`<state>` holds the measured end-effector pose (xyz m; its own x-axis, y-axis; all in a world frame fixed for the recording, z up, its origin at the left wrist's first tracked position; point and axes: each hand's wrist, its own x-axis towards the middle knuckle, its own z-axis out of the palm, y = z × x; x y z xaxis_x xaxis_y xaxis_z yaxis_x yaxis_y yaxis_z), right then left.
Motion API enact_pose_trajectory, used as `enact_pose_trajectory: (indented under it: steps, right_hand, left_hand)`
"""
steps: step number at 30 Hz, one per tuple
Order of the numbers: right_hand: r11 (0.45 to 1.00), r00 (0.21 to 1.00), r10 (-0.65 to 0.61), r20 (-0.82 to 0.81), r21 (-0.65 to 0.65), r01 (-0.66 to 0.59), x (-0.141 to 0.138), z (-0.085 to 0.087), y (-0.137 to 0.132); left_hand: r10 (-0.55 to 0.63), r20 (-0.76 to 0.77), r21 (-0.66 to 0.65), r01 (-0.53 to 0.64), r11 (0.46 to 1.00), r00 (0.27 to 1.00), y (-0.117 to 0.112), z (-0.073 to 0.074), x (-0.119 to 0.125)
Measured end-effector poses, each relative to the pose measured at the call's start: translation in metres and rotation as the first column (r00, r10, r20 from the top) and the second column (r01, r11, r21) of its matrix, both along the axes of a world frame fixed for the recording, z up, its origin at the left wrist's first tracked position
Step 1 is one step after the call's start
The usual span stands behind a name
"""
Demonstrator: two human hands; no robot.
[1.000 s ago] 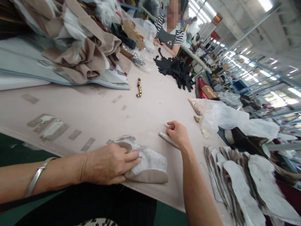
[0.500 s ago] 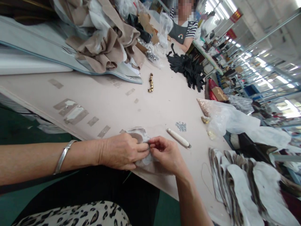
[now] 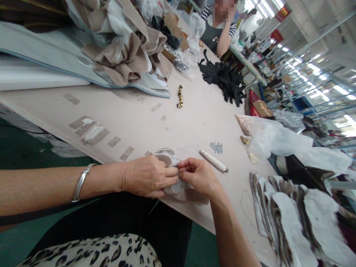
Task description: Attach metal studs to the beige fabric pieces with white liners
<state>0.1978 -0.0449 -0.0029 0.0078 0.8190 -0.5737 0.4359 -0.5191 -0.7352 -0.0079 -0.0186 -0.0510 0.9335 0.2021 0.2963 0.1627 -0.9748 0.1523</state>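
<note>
A beige ribbed fabric piece with a white lining [image 3: 166,158] lies at the table's near edge, partly covered by both hands. My left hand [image 3: 148,177] is closed on it, fingers pointing right. From the right, my right hand [image 3: 198,176] meets it with thumb and fingertips pinched at the fabric; any small part between the fingertips is hidden. Beyond my right hand lies a white pen-shaped tool [image 3: 214,161] with a dark tip. A small cluster of tiny silvery pieces [image 3: 216,147] sits just past the tool.
A row of gold-coloured metal pieces [image 3: 180,96] lies mid-table, with a black strip pile [image 3: 222,79] behind. Beige cloth [image 3: 125,55] is heaped at the far left. Stacked lined pieces [image 3: 289,218] and plastic bags [image 3: 283,142] are on the right. A co-worker [image 3: 218,33] sits opposite.
Both hands stay at the same spot on the fabric, with only slight finger movement. The view shifts a little. The co-worker has raised a hand to the head.
</note>
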Motion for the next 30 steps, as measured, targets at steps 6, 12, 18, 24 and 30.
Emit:
enact_pose_trajectory:
  steps: [6, 12, 18, 24, 30]
  right_hand:
    - [0.998, 0.994, -0.053, -0.097, -0.021, 0.051, 0.006, -0.001, 0.007]
    - [0.996, 0.983, -0.093, -0.159, -0.021, 0.091, 0.006, -0.002, 0.006]
    - [0.999, 0.999, -0.03, 0.041, 0.03, 0.029, -0.001, 0.001, 0.003]
    - [0.984, 0.969, 0.138, 0.207, 0.084, -0.158, -0.005, 0.005, 0.001]
    - [0.94, 0.921, 0.251, 0.297, 0.151, -0.304, -0.002, 0.008, -0.005]
  left_hand:
    - [0.007, 0.007, -0.015, -0.007, 1.0, 1.0, -0.001, 0.0, -0.001]
    - [0.01, 0.005, -0.016, -0.01, 1.0, 1.0, 0.001, 0.002, -0.001]
    - [0.015, -0.005, -0.024, -0.015, 1.0, 1.0, -0.001, 0.002, 0.0]
    - [0.019, 0.003, -0.021, -0.019, 1.0, 1.0, 0.0, -0.001, 0.0]
    - [0.013, -0.031, -0.019, -0.014, 1.0, 0.999, 0.0, 0.001, 0.0]
